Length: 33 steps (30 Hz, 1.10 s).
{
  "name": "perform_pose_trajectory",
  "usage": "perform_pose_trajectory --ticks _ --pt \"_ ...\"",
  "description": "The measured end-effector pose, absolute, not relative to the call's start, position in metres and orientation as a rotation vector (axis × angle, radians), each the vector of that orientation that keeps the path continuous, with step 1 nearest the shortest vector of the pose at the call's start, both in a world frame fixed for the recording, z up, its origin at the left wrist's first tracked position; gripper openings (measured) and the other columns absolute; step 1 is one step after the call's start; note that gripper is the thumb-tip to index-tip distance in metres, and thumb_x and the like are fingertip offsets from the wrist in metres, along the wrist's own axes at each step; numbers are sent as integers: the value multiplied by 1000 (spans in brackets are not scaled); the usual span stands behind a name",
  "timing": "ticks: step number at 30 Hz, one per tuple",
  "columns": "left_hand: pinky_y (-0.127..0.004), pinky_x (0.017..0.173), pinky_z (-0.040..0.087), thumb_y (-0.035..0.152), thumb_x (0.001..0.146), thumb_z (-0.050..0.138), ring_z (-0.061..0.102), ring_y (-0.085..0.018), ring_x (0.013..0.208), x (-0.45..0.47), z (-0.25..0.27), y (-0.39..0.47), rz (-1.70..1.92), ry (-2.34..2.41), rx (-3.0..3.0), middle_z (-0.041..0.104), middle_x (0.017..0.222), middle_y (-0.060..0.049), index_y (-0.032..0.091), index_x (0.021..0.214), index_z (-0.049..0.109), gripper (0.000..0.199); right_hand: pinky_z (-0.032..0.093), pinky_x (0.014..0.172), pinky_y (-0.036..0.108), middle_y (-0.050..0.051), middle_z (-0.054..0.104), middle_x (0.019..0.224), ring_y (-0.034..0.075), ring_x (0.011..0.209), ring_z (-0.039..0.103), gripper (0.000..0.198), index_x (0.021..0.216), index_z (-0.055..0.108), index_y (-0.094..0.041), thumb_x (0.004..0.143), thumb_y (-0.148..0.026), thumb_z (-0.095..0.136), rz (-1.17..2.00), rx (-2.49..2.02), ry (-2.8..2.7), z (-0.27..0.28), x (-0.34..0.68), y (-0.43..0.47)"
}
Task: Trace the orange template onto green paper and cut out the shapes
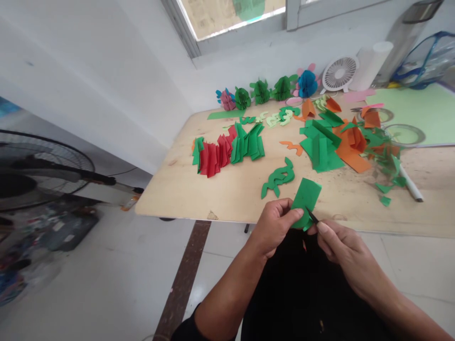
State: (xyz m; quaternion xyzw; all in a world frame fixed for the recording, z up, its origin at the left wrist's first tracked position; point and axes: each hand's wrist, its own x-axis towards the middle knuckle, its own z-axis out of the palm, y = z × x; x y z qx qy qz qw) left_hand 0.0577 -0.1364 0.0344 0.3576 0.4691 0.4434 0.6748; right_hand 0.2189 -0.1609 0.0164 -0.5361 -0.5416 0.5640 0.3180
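Observation:
My left hand (279, 221) pinches a folded piece of green paper (308, 193) between thumb and fingers, just past the table's front edge. In my right hand (341, 240) are dark-bladed scissors (313, 216), their blades at the paper's lower right edge; the handles are hidden in my fist. A small green flap hangs below the blades. Just beyond my left hand lie curvy green paper cutouts (278, 179), overlapping on the wooden table (170, 189). An orange cutout (292, 147) rests farther back.
Red folded papers (213, 156) and green folded papers (248, 143) stand in a row. Green scraps (322, 147) and orange paper (351, 158) pile up at right, near tape rolls (405, 134). Paper figures (261, 91) and a small white fan (340, 74) line the wall.

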Motion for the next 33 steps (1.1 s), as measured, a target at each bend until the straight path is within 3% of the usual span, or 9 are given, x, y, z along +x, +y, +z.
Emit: perform_pose_trajectory --ticks 16,24,33 --pt "-25 63 42 36 66 75 49 -10 59 61 34 -139 1026 1041 701 57 63 0 14 66 61 26 25 45 26 -5 35 51 11 47 30 48 69 60 -18 89 -59 45 1449 -1430 -1475 15 220 -158" --pt "-27 70 48 30 67 75 56 -12 63 71 32 -144 1199 1028 458 63 67 -1 14 72 64 20 27 45 25 -4 39 55 11 50 34 47 70 58 -18 90 -58 46 1488 -1384 -1413 16 222 -162" --pt "-29 80 48 23 67 77 65 -15 72 93 39 -157 1359 920 242 71 73 -3 15 75 70 13 26 42 24 -6 38 56 11 47 34 33 98 64 -19 86 -48 60 1383 -1350 -1140 13 223 -160"
